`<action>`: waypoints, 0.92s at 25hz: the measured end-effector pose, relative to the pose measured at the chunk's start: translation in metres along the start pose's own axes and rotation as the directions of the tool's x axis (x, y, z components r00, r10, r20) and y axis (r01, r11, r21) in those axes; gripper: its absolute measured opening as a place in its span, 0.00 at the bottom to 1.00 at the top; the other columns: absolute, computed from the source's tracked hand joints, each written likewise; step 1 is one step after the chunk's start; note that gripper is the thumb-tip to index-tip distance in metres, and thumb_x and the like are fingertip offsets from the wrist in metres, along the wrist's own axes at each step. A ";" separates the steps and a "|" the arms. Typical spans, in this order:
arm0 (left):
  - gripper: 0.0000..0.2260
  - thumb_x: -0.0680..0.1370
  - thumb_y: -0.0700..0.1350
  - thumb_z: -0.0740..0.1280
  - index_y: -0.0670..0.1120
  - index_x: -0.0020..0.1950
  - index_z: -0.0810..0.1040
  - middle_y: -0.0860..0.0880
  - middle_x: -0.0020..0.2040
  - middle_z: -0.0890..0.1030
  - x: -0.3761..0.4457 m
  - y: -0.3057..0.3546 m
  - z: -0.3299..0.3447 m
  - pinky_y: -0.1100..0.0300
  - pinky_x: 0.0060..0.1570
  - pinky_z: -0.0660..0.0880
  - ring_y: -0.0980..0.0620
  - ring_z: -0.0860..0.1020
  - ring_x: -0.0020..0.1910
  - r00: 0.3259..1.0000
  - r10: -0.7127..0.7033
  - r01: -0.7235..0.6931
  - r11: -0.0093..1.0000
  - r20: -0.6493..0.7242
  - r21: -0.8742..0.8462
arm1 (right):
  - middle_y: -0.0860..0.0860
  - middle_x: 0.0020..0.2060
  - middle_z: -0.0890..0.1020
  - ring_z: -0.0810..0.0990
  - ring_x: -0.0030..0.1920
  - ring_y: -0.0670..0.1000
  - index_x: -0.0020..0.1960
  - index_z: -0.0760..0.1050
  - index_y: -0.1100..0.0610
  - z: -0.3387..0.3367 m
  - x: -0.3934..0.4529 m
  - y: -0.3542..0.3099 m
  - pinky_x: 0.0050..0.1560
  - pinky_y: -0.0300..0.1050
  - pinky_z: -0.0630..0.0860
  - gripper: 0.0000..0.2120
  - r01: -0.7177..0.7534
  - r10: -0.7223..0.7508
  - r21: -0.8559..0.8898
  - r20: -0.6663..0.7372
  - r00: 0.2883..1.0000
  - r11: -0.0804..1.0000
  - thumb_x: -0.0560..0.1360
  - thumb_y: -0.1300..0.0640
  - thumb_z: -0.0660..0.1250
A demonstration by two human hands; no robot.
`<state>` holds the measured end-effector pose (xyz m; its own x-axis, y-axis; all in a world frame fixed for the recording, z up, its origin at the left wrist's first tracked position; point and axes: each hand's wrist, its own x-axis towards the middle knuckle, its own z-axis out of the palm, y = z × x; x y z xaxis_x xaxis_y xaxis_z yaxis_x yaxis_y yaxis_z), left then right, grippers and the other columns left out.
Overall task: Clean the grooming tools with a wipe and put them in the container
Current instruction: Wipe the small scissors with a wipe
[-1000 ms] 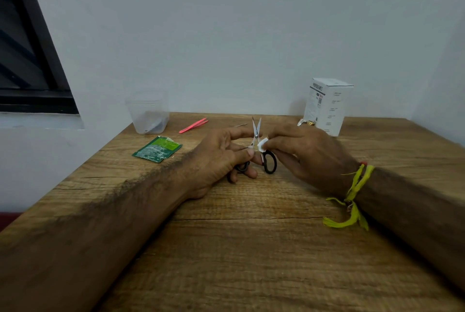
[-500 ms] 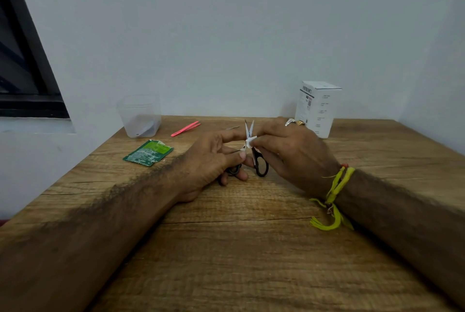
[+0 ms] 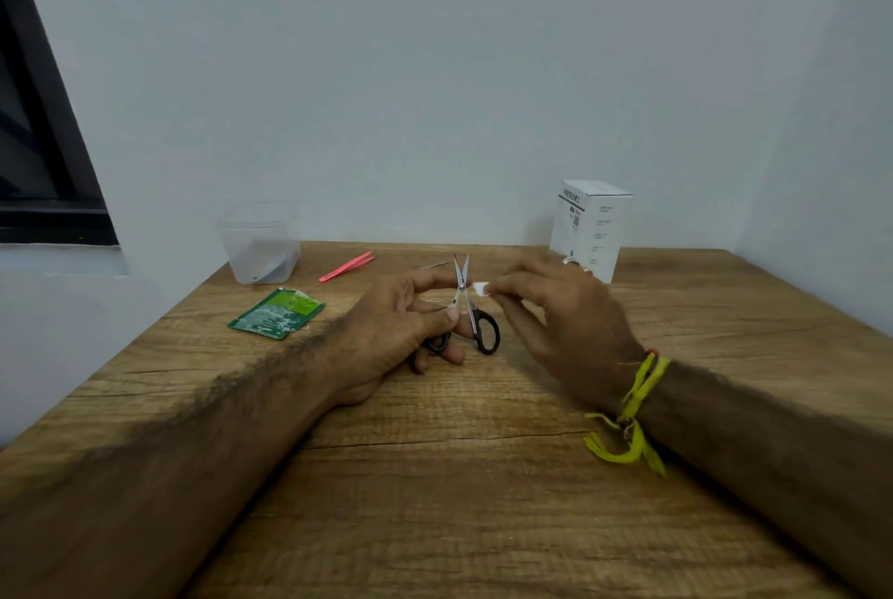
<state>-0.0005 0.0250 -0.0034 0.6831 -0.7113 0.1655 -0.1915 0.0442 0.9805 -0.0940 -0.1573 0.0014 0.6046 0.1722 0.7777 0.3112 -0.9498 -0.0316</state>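
My left hand (image 3: 394, 328) holds small black-handled scissors (image 3: 465, 303) upright above the table, blades slightly parted and pointing up. My right hand (image 3: 555, 318) pinches a small white wipe (image 3: 480, 288) just right of the scissors' pivot, a little apart from the blades. A clear plastic container (image 3: 261, 243) stands at the back left with something pale lying inside. Pink tweezers (image 3: 347, 267) lie on the table to its right. A thin metal tool (image 3: 434, 265) lies behind the scissors, mostly hidden by my fingers.
A torn green wipe sachet (image 3: 276, 313) lies left of my left hand. A white cardboard box (image 3: 590, 226) stands at the back right against the wall. The wooden table (image 3: 459, 502) meets walls behind and to the right; a window is at the left.
My right hand has drawn the wipe off the scissor blades to the right; earlier it was pressed on them near the pivot. The left hand keeps its hold on the scissors.
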 end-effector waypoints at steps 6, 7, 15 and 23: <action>0.17 0.80 0.35 0.68 0.54 0.64 0.76 0.41 0.46 0.87 0.003 -0.006 -0.003 0.65 0.21 0.70 0.49 0.84 0.34 1.000 0.013 -0.013 1.000 0.001 0.023 | 0.51 0.43 0.81 0.79 0.43 0.54 0.50 0.83 0.58 0.003 -0.009 0.002 0.43 0.56 0.76 0.06 0.082 -0.077 -0.040 0.097 0.992 0.996 0.77 0.59 0.67; 0.17 0.80 0.35 0.68 0.54 0.63 0.76 0.41 0.46 0.87 0.004 -0.006 -0.003 0.65 0.21 0.70 0.49 0.84 0.34 1.000 0.014 -0.014 1.000 0.000 0.021 | 0.51 0.43 0.81 0.78 0.43 0.54 0.50 0.83 0.58 0.005 -0.009 0.002 0.42 0.56 0.76 0.05 0.078 -0.073 -0.039 0.106 0.992 0.996 0.77 0.59 0.68; 0.18 0.80 0.34 0.67 0.48 0.68 0.75 0.39 0.47 0.86 0.004 -0.007 -0.002 0.65 0.21 0.69 0.49 0.83 0.34 1.000 0.016 -0.016 0.999 -0.017 0.032 | 0.54 0.43 0.81 0.79 0.41 0.59 0.49 0.83 0.60 0.006 -0.006 -0.001 0.38 0.56 0.76 0.05 0.174 -0.159 -0.078 0.171 0.972 0.982 0.76 0.62 0.68; 0.18 0.80 0.34 0.67 0.48 0.68 0.76 0.40 0.47 0.87 0.004 -0.004 -0.001 0.65 0.21 0.69 0.49 0.83 0.35 1.000 0.030 -0.030 0.997 0.002 0.064 | 0.55 0.45 0.82 0.79 0.42 0.60 0.49 0.82 0.61 0.003 -0.005 -0.002 0.40 0.57 0.77 0.05 0.173 -0.161 -0.118 0.101 0.982 0.978 0.76 0.63 0.68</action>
<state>0.0039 0.0228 -0.0063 0.6753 -0.7114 0.1948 -0.2571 0.0204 0.9662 -0.0954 -0.1552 -0.0042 0.6176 0.3488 0.7049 0.3224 -0.9298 0.1776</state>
